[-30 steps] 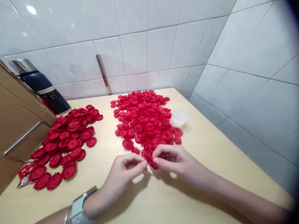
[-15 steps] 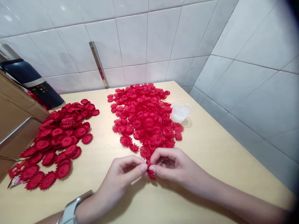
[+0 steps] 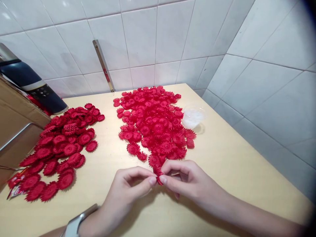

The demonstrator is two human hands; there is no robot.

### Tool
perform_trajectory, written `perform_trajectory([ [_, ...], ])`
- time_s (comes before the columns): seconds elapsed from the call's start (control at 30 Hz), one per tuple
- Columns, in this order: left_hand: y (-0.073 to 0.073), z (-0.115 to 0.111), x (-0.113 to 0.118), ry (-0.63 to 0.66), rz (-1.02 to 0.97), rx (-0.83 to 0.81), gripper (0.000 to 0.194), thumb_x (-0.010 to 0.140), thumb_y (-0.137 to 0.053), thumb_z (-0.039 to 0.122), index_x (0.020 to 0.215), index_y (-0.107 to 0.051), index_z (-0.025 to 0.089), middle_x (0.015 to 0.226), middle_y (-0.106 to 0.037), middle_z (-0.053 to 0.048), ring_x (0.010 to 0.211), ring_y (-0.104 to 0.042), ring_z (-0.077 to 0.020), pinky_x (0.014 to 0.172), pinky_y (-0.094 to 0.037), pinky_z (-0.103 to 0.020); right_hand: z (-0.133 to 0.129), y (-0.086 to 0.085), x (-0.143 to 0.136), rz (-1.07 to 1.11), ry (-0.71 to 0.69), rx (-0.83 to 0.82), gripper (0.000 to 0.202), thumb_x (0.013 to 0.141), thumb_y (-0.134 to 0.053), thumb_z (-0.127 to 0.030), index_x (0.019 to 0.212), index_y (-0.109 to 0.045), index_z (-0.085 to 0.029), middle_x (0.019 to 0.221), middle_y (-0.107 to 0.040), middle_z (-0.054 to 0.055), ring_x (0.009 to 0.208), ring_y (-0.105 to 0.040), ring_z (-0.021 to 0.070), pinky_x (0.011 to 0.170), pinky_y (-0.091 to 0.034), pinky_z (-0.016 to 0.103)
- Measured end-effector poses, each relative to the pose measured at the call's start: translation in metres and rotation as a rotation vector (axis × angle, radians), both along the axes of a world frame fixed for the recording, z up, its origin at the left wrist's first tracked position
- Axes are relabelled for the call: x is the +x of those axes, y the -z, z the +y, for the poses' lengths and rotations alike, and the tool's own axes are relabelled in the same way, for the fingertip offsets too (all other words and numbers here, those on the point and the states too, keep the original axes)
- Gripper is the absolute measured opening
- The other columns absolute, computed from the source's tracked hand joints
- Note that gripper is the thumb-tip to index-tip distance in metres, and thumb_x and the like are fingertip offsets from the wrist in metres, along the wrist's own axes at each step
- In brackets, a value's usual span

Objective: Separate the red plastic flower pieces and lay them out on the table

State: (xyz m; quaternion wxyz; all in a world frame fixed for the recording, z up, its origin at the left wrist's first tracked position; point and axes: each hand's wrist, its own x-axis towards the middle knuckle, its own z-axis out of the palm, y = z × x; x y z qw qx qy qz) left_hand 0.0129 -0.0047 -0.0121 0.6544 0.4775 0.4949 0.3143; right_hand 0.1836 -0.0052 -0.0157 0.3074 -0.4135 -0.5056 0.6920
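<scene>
A small red fringed rosette is pinched between my two hands, low in the middle of the head view. My left hand grips its left side between thumb and forefinger. On the other side, my right hand holds it the same way, fingers curled. Part of the rosette is hidden behind the fingertips. Just beyond my hands spreads a pile of bright red fringed rosettes. Over to the left lies a second pile of darker red, flat, notched discs.
A clear plastic cup with white contents stands right of the middle pile. At the left are a cardboard box and a dark blue flask. A metal strip leans on the tiled wall. A small wrapper lies front left.
The rosette has turned slightly between my fingers, and my right hand has dropped a little. Both hands still pinch it. The view has shifted slightly.
</scene>
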Motion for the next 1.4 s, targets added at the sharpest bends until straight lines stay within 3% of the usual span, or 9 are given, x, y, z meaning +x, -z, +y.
perform_trajectory([
  [0.23, 0.004, -0.001, 0.001, 0.017, -0.005, 0.032, 0.010, 0.068, -0.064, 0.021, 0.061, -0.064, 0.013, 0.061, -0.062, -0.001, 0.059, -0.052, -0.0115, 0.058, -0.043, -0.022, -0.001, 0.003, -0.001, 0.002, -0.027, -0.016, 0.018, 0.074, -0.061, -0.027, 0.065, -0.050, -0.016, 0.054, -0.042, -0.005, 0.047, -0.034, 0.0070, 0.044, -0.024, 0.021],
  [0.43, -0.003, 0.003, -0.003, -0.010, 0.179, 0.164, 0.011, 0.068, -0.057, 0.018, 0.058, -0.058, 0.014, 0.055, -0.056, 0.001, 0.054, -0.048, -0.0114, 0.054, -0.040, -0.022, 0.002, -0.005, 0.003, -0.118, -0.076, 0.130, 0.011, 0.077, -0.053, -0.017, 0.066, -0.054, -0.015, 0.061, -0.054, 0.000, 0.055, -0.045, 0.0099, 0.049, -0.034, 0.021],
  [0.57, -0.008, 0.004, -0.006, 0.014, 0.427, 0.459, 0.010, 0.069, -0.055, 0.013, 0.060, -0.058, 0.015, 0.061, -0.060, -0.001, 0.060, -0.054, -0.0136, 0.059, -0.041, -0.024, 0.001, -0.011, 0.006, -0.263, -0.102, 0.372, 0.013, 0.077, -0.050, -0.013, 0.065, -0.055, -0.015, 0.061, -0.057, 0.001, 0.056, -0.048, 0.0113, 0.052, -0.038, 0.022],
  [0.7, -0.007, 0.000, -0.003, 0.057, 0.641, 0.812, 0.013, 0.071, -0.053, 0.010, 0.060, -0.055, 0.016, 0.061, -0.058, -0.002, 0.061, -0.053, -0.0147, 0.061, -0.041, -0.026, -0.004, -0.010, 0.004, -0.369, -0.122, 0.795, 0.015, 0.074, -0.045, -0.007, 0.063, -0.049, -0.016, 0.058, -0.051, 0.001, 0.053, -0.045, 0.0111, 0.049, -0.036, 0.023],
  [0.77, -0.006, 0.000, -0.002, 0.069, 0.715, 0.929, 0.014, 0.072, -0.051, 0.010, 0.059, -0.052, 0.016, 0.060, -0.057, -0.002, 0.061, -0.051, -0.0155, 0.062, -0.040, -0.028, -0.007, -0.009, 0.003, -0.395, -0.119, 0.954, 0.016, 0.072, -0.043, -0.005, 0.062, -0.047, -0.017, 0.058, -0.050, 0.002, 0.053, -0.045, 0.0119, 0.049, -0.036, 0.023],
  [0.9, -0.006, 0.003, -0.004, 0.045, 0.790, 1.065, 0.013, 0.073, -0.049, 0.010, 0.062, -0.052, 0.016, 0.062, -0.059, -0.004, 0.062, -0.051, -0.0168, 0.062, -0.040, -0.030, -0.011, -0.010, 0.004, -0.419, -0.133, 1.118, 0.018, 0.071, -0.041, -0.001, 0.064, -0.046, -0.017, 0.057, -0.050, 0.003, 0.054, -0.045, 0.0136, 0.050, -0.036, 0.025],
  [1.23, -0.014, 0.005, -0.005, -0.007, 0.891, 1.219, 0.013, 0.073, -0.051, 0.011, 0.062, -0.053, 0.017, 0.061, -0.060, -0.002, 0.061, -0.051, -0.0158, 0.065, -0.039, -0.030, -0.013, -0.013, 0.004, -0.414, -0.043, 1.300, 0.019, 0.065, -0.040, -0.002, 0.059, -0.040, -0.020, 0.051, -0.043, 0.000, 0.049, -0.037, 0.0126, 0.045, -0.030, 0.025],
  [1.4, -0.021, 0.007, -0.004, -0.007, 0.877, 1.151, 0.012, 0.072, -0.050, 0.010, 0.062, -0.052, 0.017, 0.061, -0.058, -0.002, 0.061, -0.050, -0.0160, 0.065, -0.039, -0.030, -0.011, -0.010, 0.006, -0.319, 0.022, 1.259, 0.018, 0.066, -0.041, -0.003, 0.059, -0.038, -0.020, 0.053, -0.042, -0.001, 0.050, -0.038, 0.0114, 0.045, -0.029, 0.024],
])
